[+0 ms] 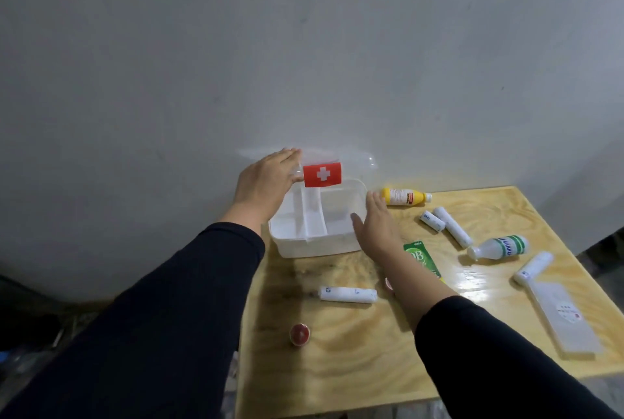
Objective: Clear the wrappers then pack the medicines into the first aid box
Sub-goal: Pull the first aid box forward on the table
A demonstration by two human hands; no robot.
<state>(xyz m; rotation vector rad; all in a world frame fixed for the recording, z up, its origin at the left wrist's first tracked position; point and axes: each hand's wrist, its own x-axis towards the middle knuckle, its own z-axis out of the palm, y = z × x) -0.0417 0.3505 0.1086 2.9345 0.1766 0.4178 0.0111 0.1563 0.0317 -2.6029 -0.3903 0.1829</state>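
The first aid box (317,243) is white, slightly see-through plastic with rounded corners and inner dividers; it stands at the far left edge of the glossy plywood tabletop (371,351). Its clear lid (354,162) is raised, with a red label and white cross (322,175). The left hand (266,182) holds the lid's left side, fingers bent around its edge. The right hand (378,226) has a released grip, fingers straight, beside the box's right wall; whether it touches is not clear. On the tabletop lie a yellow bottle (405,197), a white bottle with green bands (499,246), several white rolls (347,294), a green sachet (422,258) partly hidden by the right forearm, and a flat white packet (564,317). A small red round thing (299,334) is too blurred to identify.
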